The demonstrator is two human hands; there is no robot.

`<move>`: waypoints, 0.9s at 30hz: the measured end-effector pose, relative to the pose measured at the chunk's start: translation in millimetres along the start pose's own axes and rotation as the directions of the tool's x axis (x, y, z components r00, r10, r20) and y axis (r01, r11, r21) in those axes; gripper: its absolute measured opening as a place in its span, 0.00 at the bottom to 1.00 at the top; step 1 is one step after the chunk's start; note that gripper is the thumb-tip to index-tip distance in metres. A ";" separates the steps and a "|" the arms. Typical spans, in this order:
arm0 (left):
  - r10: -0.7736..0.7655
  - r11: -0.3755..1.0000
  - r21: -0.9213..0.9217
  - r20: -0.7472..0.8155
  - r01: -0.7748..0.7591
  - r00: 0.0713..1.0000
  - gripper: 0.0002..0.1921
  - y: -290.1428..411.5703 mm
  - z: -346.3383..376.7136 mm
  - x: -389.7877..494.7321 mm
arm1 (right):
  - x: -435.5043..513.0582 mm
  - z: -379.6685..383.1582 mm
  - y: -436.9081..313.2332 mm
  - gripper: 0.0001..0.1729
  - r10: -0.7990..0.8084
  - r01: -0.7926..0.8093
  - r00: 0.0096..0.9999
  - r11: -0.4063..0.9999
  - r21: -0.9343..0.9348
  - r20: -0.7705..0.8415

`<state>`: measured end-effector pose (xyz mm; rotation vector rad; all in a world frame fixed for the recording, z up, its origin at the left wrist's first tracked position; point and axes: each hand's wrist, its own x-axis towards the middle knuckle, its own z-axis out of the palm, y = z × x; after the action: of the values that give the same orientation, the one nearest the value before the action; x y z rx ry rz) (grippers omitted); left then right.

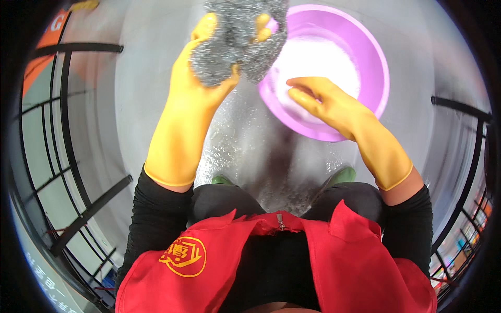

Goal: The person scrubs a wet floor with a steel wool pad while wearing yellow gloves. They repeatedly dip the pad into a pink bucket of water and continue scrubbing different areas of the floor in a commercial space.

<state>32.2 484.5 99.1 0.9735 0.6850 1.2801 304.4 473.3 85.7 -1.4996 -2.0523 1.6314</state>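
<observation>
My left hand [195, 74], in a yellow rubber glove, grips a dark grey, shiny mesh-like bundle [231, 39] at the top of the view; the bundle is blurred, and its exact kind cannot be told. Some yellow glove fingers show through and beside it. A round purple plastic basin [381, 74] stands to the right, with bright white suds or liquid [317, 58] inside. Over the basin's near part is my right hand [321, 99], gloved in the same yellow rubber. Its thumb and fingers are slightly apart and hold nothing visible.
Wet, shiny grey floor [231, 144] lies around the basin, with bubbles near my green footwear [344, 175]. Black metal railings [68, 117] stand at the left, and more black rails [475, 156] at the right. Something yellow [84, 5] is at the upper left edge.
</observation>
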 end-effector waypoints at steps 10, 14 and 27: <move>-0.554 0.412 0.683 -0.338 0.603 0.761 0.23 -179.7 74.1 67.6 | -117.1 -51.4 91.2 0.20 0.025 0.157 0.789 0.958 0.241 -0.614; -0.663 0.615 0.260 -0.341 0.744 0.667 0.22 -169.6 62.8 71.9 | -130.6 -58.2 121.0 0.20 0.063 0.357 0.740 0.806 0.471 -0.670; -0.039 0.169 0.947 -0.272 0.275 0.961 0.24 -15.9 149.4 58.8 | -52.4 -86.1 78.3 0.40 0.001 0.347 0.917 0.489 0.800 -0.398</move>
<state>180.0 510.5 158.4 1.7722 1.8805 0.5684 431.3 486.8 82.9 -1.0137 -0.8483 1.7100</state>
